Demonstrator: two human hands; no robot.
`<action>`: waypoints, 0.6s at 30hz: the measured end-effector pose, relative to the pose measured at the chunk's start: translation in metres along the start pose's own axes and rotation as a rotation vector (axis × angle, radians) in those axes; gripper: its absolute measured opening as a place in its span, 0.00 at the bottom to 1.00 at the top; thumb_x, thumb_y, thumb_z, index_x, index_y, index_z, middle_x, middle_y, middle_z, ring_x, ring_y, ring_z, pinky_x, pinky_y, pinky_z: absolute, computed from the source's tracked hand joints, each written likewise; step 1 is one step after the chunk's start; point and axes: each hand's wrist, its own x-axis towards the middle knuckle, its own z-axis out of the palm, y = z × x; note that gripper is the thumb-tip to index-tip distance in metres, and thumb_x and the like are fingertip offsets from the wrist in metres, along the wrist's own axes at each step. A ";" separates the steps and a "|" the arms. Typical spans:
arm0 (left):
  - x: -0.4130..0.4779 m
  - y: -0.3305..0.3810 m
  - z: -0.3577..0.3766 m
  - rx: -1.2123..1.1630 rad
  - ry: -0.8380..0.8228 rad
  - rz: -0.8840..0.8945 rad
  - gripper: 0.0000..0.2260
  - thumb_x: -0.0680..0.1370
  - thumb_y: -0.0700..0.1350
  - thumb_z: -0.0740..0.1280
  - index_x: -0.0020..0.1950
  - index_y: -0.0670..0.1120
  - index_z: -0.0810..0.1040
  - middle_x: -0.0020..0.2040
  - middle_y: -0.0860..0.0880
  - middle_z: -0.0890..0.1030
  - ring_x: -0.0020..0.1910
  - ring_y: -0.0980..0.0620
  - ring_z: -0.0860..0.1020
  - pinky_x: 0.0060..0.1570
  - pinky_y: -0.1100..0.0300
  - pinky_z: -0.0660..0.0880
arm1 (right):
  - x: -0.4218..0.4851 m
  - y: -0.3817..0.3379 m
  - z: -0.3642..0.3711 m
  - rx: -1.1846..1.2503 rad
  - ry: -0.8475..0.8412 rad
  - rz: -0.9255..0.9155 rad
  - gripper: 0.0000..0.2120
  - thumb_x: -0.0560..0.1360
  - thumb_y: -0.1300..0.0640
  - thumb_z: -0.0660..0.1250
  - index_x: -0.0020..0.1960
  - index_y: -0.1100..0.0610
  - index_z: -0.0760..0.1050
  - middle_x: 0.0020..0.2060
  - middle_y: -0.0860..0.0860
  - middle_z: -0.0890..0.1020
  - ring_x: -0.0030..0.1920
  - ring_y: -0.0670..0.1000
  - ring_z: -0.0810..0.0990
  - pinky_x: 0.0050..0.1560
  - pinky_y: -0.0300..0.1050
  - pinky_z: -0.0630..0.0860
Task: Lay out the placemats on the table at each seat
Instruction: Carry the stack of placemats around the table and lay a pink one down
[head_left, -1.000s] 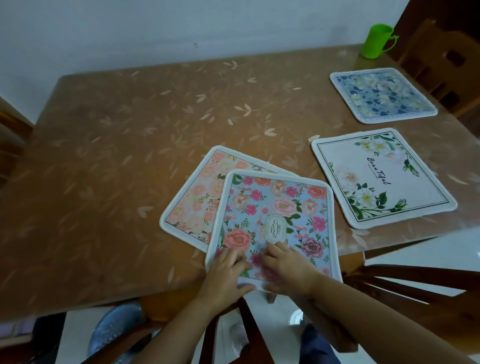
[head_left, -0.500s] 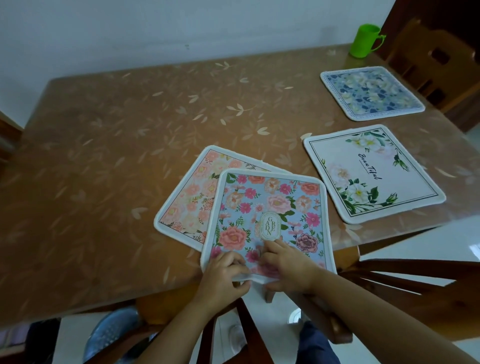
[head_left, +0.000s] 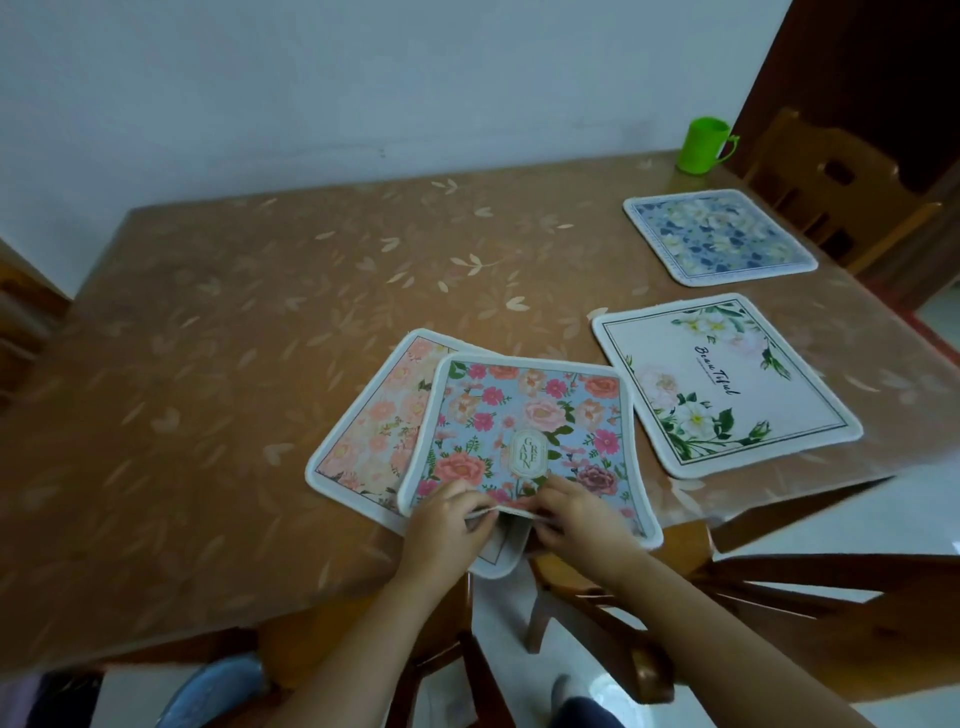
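Table (head_left: 234, 364) | white placemat (head_left: 727, 384), navy placemat (head_left: 719, 236) laid along right side | blue floral placemat (head_left: 524, 415) overlaps pink placemat (head_left: 374, 426) at near edge | left hand (head_left: 441, 525), right hand (head_left: 582, 519) both pinch its near hem, now raised where it lay flat: likely peeling it off for another seat.

Table (head_left: 249, 364) with placemats (head_left: 727, 384), green cup (head_left: 704, 146)

Soft, even, rather dim light, faint glare on the table (head_left: 691, 499) just right of the grip, edges bowed and blurred.
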 end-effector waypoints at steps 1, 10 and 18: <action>0.002 0.002 -0.001 0.004 0.013 0.000 0.03 0.72 0.41 0.69 0.44 0.43 0.81 0.41 0.46 0.79 0.41 0.50 0.75 0.39 0.58 0.71 | 0.000 0.000 -0.002 0.015 0.029 0.008 0.08 0.74 0.59 0.63 0.52 0.56 0.76 0.49 0.52 0.77 0.49 0.51 0.75 0.48 0.45 0.75; 0.010 0.025 -0.011 0.081 0.089 -0.005 0.04 0.73 0.40 0.68 0.47 0.43 0.81 0.44 0.46 0.80 0.44 0.49 0.76 0.43 0.56 0.73 | 0.003 0.006 -0.016 0.072 0.110 0.014 0.05 0.73 0.60 0.65 0.49 0.56 0.77 0.48 0.52 0.78 0.49 0.50 0.75 0.47 0.38 0.70; 0.001 0.027 -0.022 0.167 0.090 -0.167 0.03 0.74 0.41 0.67 0.46 0.44 0.79 0.46 0.47 0.79 0.47 0.49 0.74 0.45 0.59 0.68 | 0.007 0.001 -0.011 0.130 0.076 -0.060 0.07 0.73 0.62 0.65 0.49 0.55 0.77 0.48 0.52 0.78 0.50 0.49 0.75 0.48 0.32 0.67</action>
